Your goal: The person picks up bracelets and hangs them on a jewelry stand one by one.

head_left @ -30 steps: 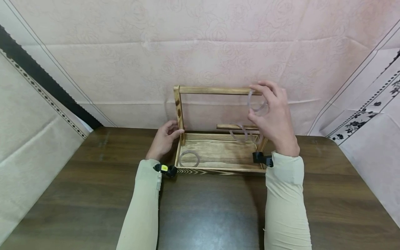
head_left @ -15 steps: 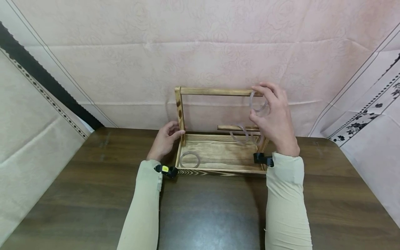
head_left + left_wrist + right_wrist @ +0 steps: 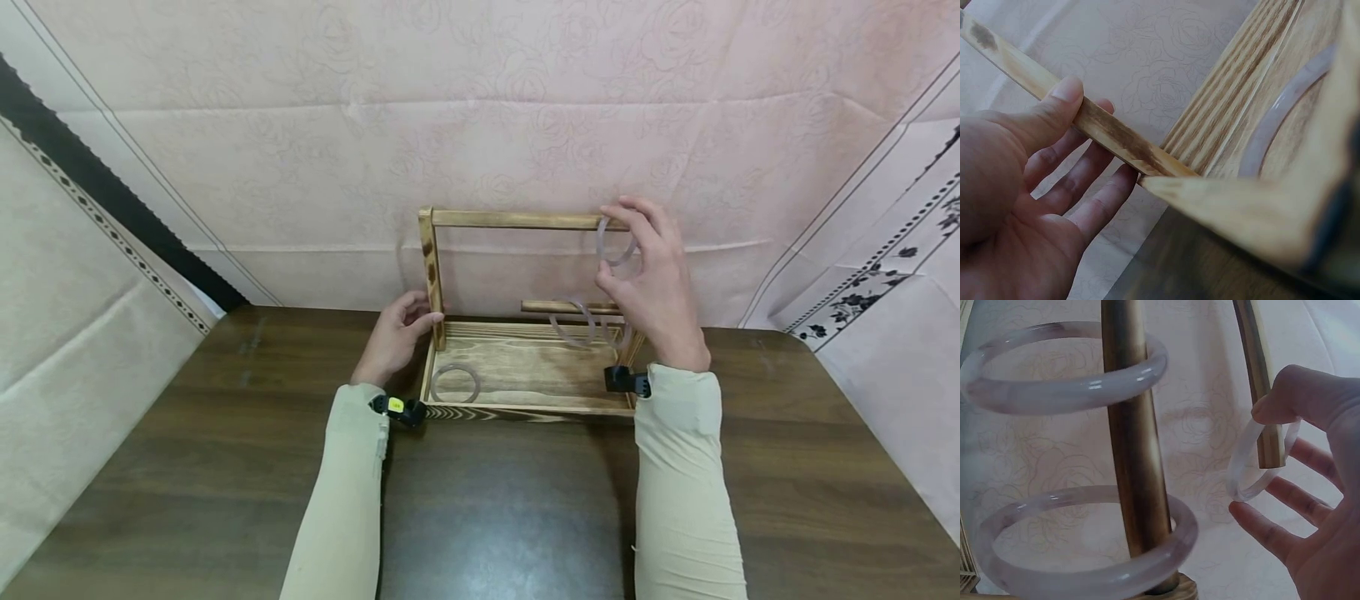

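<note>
A wooden rack stands on a shallow wooden tray [image 3: 525, 367]. My left hand [image 3: 396, 337] grips its left upright [image 3: 431, 271], thumb on one face and fingers behind, as the left wrist view shows. My right hand [image 3: 652, 275] pinches a pale translucent bangle [image 3: 602, 242] between thumb and fingers at the right end of the upper bar [image 3: 517, 219]. In the right wrist view the free end of that bar [image 3: 1270, 447] passes through the held bangle [image 3: 1244, 456]. Two more bangles [image 3: 1097, 390] [image 3: 1085, 581] hang around the lower bar [image 3: 1132, 437].
Another bangle [image 3: 455, 382] lies in the tray's front left corner. The tray sits near the far edge of the dark wooden table [image 3: 510, 517]. Behind it hangs a pink patterned cloth [image 3: 480, 142]. Each wrist wears a black camera.
My right hand has shifted very slightly left with the bangle over the last half second. The left hand keeps its grip on the upright.
</note>
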Demonstrator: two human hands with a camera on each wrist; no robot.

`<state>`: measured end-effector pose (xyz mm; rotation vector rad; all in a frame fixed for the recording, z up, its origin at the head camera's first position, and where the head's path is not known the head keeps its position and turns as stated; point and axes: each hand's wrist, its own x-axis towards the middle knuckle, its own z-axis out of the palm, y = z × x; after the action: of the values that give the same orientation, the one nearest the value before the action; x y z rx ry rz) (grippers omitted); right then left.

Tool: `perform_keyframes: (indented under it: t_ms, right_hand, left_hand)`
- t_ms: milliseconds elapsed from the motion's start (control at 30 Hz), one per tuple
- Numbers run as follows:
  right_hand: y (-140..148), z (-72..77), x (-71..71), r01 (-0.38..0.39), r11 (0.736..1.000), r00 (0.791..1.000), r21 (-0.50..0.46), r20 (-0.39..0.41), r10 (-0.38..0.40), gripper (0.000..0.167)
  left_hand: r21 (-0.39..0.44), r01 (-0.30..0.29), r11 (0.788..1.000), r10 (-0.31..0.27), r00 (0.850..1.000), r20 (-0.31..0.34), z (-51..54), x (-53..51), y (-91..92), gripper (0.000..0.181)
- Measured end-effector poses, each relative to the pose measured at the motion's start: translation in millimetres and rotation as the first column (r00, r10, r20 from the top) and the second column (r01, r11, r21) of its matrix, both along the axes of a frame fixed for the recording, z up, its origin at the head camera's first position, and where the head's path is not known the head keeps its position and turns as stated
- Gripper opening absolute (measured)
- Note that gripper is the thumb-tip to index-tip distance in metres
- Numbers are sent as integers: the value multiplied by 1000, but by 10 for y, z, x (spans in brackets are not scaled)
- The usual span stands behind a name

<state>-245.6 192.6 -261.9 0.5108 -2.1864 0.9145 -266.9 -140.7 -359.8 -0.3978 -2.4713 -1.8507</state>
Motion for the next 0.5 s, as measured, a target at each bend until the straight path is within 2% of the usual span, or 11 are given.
perform_keyframes:
  t_ms: [500]
  right_hand:
    - [-64, -42, -58, -17, 1000, 999, 9, -43, 17, 63]
  left_hand:
    - [2, 5, 1000, -5, 1000, 4, -9, -14, 1, 35]
